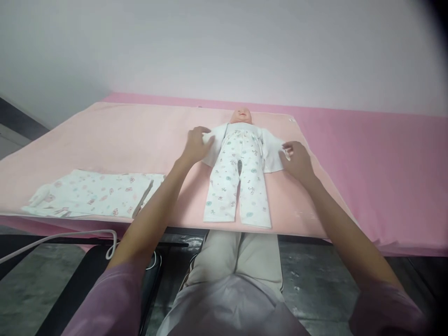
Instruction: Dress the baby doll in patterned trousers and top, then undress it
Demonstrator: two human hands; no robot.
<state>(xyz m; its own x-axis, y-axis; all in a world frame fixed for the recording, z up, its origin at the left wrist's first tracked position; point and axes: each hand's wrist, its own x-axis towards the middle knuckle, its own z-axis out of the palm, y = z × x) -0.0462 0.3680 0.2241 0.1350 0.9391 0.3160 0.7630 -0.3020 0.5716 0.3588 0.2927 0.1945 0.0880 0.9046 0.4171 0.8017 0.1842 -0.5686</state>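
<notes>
A doll (242, 115) lies on its back on the light pink cloth, its head toward the wall. It wears a white top (273, 150) with wide sleeves spread to both sides and white printed pants (240, 179) laid over its lower body. My left hand (199, 145) is at the outer edge of the sleeve on the left, fingers apart and holding nothing visible. At the end of the other sleeve is my right hand (297, 160), its fingers curled against the white fabric; what lies between the fingertips is too small to make out.
Folded white printed clothing (101, 193) lies at the table's left front. The light pink cloth (140, 135) covers a darker pink one (385, 172). Below the front edge are a black chair-like object (84, 284) and a white cable (77, 232). A pale wall stands behind.
</notes>
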